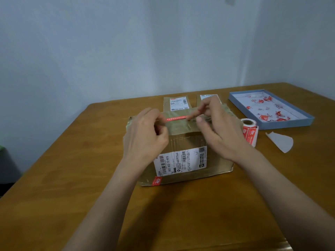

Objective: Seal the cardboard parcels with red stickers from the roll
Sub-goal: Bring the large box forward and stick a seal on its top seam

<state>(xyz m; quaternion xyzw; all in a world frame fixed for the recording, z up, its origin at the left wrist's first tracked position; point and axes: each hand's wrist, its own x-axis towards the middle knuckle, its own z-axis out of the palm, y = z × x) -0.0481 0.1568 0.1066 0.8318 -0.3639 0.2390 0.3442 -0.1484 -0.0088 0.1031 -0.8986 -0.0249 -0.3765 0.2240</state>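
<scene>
Can't really see much of the top of the front parcel (183, 142), both hands are parked right over it. The left hand (145, 134) covers the left end of the red sticker (176, 118), and the right hand (215, 127) hides the other end, so no idea how far it runs. Two more parcels (178, 103) behind are mostly blocked, only their upper parts with labels poke out. The sticker roll (251, 131) is partly tucked behind the right wrist. Print on the shipping label (181, 161) is too small to read apart from the big number. Red scraps in the blue tray (306, 122) are just blurry blobs. Both forearms get chopped by the bottom edge.
</scene>
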